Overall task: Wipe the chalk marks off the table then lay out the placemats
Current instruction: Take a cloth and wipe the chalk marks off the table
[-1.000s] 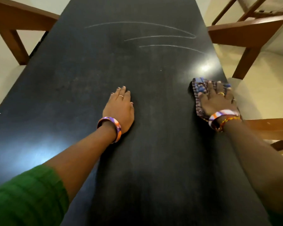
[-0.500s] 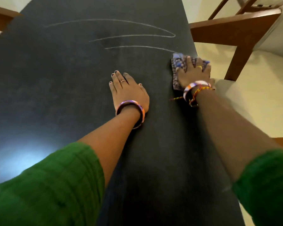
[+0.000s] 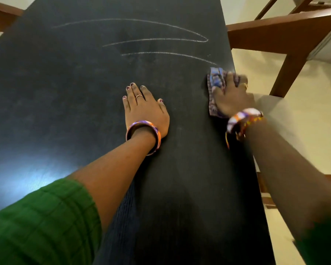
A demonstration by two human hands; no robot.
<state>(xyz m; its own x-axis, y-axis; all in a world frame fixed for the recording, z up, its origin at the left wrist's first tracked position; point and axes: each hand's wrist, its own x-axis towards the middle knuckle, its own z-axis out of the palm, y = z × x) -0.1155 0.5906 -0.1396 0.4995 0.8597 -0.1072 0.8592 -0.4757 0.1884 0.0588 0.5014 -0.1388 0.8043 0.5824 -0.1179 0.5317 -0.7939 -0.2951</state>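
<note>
Evidently bracing, the left hand (image 3: 145, 111) lay flat-fingered mid-frame on the table (image 3: 65, 92); the right hand (image 3: 231, 96) pressed a cloth (image 3: 216, 79), fingers spread over it, just below the chalk marks (image 3: 157, 39).

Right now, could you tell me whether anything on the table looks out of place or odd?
Only the chalk marks: three long white strokes across the far part of the dark table, not yet wiped. The cloth lies just short of their right end.

The left hand (image 3: 144, 109) lay flat on the dark counter (image 3: 65, 92); the right hand (image 3: 230, 96) pressed a patterned cloth (image 3: 216, 79) just below the chalk marks (image 3: 161, 39).
</note>
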